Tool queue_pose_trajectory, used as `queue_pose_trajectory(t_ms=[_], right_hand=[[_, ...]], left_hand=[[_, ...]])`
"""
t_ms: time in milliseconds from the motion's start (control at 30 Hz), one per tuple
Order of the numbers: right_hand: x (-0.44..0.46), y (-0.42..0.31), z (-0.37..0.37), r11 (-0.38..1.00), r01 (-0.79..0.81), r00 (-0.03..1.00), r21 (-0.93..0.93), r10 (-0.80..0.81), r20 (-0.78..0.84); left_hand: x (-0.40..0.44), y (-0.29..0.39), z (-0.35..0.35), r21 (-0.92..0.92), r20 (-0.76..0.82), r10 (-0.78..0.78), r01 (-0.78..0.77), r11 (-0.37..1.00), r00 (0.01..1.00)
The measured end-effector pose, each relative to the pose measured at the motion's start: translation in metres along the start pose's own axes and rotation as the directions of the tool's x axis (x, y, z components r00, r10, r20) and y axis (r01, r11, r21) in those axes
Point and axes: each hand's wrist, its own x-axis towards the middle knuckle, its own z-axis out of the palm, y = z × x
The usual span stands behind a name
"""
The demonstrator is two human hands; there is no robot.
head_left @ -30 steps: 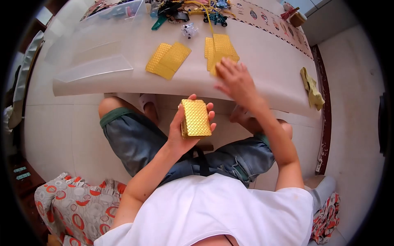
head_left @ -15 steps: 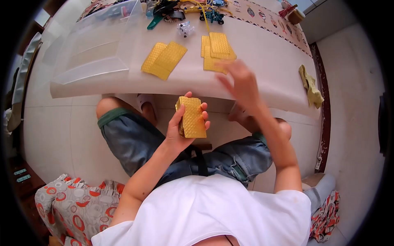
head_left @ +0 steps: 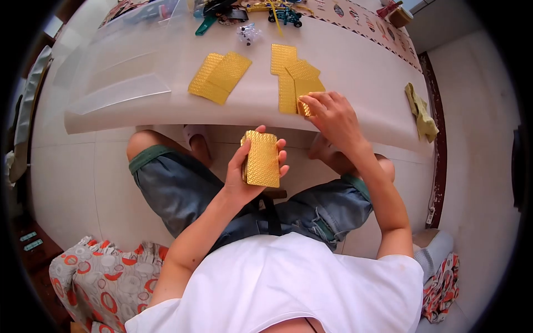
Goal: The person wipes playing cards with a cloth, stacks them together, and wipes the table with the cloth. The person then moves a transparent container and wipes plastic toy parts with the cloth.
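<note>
My left hand (head_left: 242,176) grips a deck of gold cards (head_left: 263,160) above my lap, thumb on its left side and fingertips round its right. At the table's front edge, my right hand (head_left: 333,117) pinches a gold card (head_left: 303,106) that is tilted up, at the lower end of the right group of cards (head_left: 287,91). That group lies overlapping and spread on the white table (head_left: 139,115). Farther left, another overlapping group of gold cards (head_left: 220,76) lies on the table.
A clear plastic box (head_left: 127,72) stands at the left. Toward the back are a small clear figure (head_left: 249,34), a teal toy car (head_left: 285,18) and a yellow strip (head_left: 275,19). A yellowish cloth (head_left: 421,113) hangs over the right edge.
My right hand has come down toward the table's front edge and now pinches a card. The right group of cards looks more spread out. My left hand still holds the deck.
</note>
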Motion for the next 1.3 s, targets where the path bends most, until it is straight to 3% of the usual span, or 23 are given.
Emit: queue_pose_trajectory(t_ms=[100,233,300,333,400,433,467,500,600,800,900,933,1000,1133,1167,1267,1300], right_hand=[[-0.001,0.003,0.003,0.999,-0.027,0.998,-0.030,0.025,-0.060],[0.008,-0.028,-0.031,0.999,0.006,0.977,-0.032,-0.013,-0.212],[-0.004,-0.068,-0.030,0.980,0.146,0.964,0.134,-0.110,-0.242],[-0.012,-0.089,-0.036,0.952,0.210,0.978,0.223,-0.202,-0.059],[-0.013,-0.101,-0.028,0.883,0.239,0.970,0.403,-0.234,-0.063],[-0.010,-0.094,-0.031,0.869,0.179,0.982,0.462,-0.186,-0.029],[-0.005,-0.081,-0.032,0.848,0.117,0.990,0.518,-0.141,0.007],[0.003,-0.066,-0.026,0.871,0.096,0.995,0.482,-0.089,-0.037],[0.017,-0.034,0.002,0.998,0.047,0.986,-0.049,-0.055,-0.155],[0.004,-0.032,0.009,0.999,0.012,0.988,0.052,-0.004,-0.155],[0.000,-0.079,-0.024,0.970,0.149,0.972,0.191,-0.108,-0.211],[-0.005,-0.101,-0.030,0.933,0.225,0.974,0.281,-0.206,-0.099],[-0.016,-0.121,-0.031,0.882,0.149,0.984,0.447,-0.177,0.021],[-0.012,-0.113,-0.036,0.901,0.079,0.978,0.427,-0.154,0.144],[-0.010,-0.113,-0.037,0.906,0.060,0.974,0.419,-0.145,0.173],[-0.010,-0.112,-0.031,0.872,0.028,0.971,0.488,-0.140,0.195],[-0.010,-0.112,-0.031,0.850,0.026,0.973,0.526,-0.141,0.180]], left_hand=[[0.004,-0.001,0.005,0.006,0.047,-0.001,0.000,1.000,0.999],[0.003,-0.003,0.011,-0.014,-0.033,0.032,-0.033,0.999,0.999],[0.001,-0.006,0.015,-0.080,-0.066,0.035,-0.040,0.996,0.997],[0.001,-0.007,0.014,-0.019,-0.073,0.063,-0.065,0.998,0.995],[0.003,-0.007,0.008,0.106,-0.063,0.121,-0.114,0.988,0.991],[0.003,-0.008,0.006,0.217,-0.138,0.168,-0.136,0.967,0.976],[0.001,-0.007,0.001,0.186,-0.117,0.154,-0.130,0.974,0.981],[-0.001,-0.005,-0.005,0.155,-0.096,0.141,-0.125,0.980,0.985],[-0.007,-0.001,-0.001,0.018,-0.078,0.119,-0.117,0.993,0.990],[-0.009,0.001,0.003,0.043,-0.106,0.114,-0.110,0.993,0.988],[-0.005,0.001,-0.001,-0.055,-0.095,0.090,-0.096,0.994,0.991],[-0.008,0.001,0.010,-0.044,-0.065,0.114,-0.117,0.992,0.991],[-0.003,-0.001,0.007,0.106,0.003,0.111,-0.111,0.988,0.994],[-0.013,-0.003,0.011,0.325,-0.100,0.168,-0.128,0.937,0.981],[-0.018,-0.002,0.011,0.343,-0.172,0.070,-0.007,0.939,0.983],[-0.023,-0.006,0.016,0.572,-0.065,0.062,-0.014,0.820,0.996],[-0.023,-0.003,0.014,0.624,0.029,-0.018,-0.004,0.781,0.999]])
